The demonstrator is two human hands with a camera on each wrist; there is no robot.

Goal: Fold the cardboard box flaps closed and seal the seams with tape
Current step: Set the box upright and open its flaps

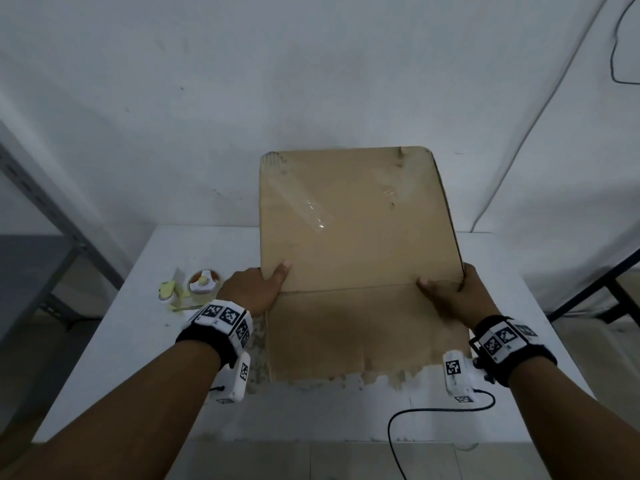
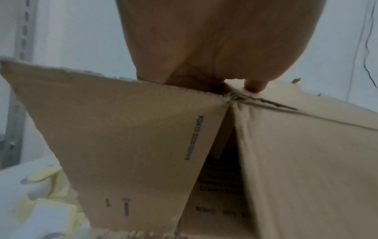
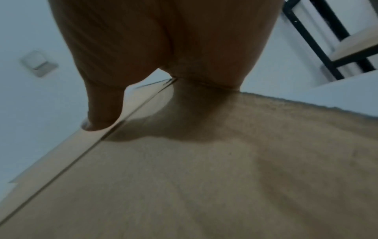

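While both hands are working at its near end, the flat-sided brown cardboard box [image 1: 356, 223] is standing on the white table [image 1: 138, 358], with its large panel tilted up toward the pale wall and a torn-edged flap [image 1: 349, 337] hanging down toward the person. The left hand [image 1: 254, 285] is gripping the box's left edge at the crease, its thumb [image 1: 282, 271] lying on the panel's face; in the left wrist view the thumb tip is pressing on the creased corner where a side flap [image 2: 114, 137] is spreading outward, while the other fingers are hidden behind the cardboard. The right hand [image 1: 453, 296] is clasping the right edge at the same crease, thumb [image 1: 427, 284] lying on top; the right wrist view is showing that thumb resting on the panel's edge, the remaining fingers out of sight. A strip of clear glossy tape [image 1: 313, 211] is lying diagonally across the panel. Left of the box, a roll of tape [image 1: 204, 282] with a white and orange core is sitting beside crumpled pale yellow scraps [image 1: 169, 291]. A black cable [image 1: 415, 420] is looping across the table's near edge.
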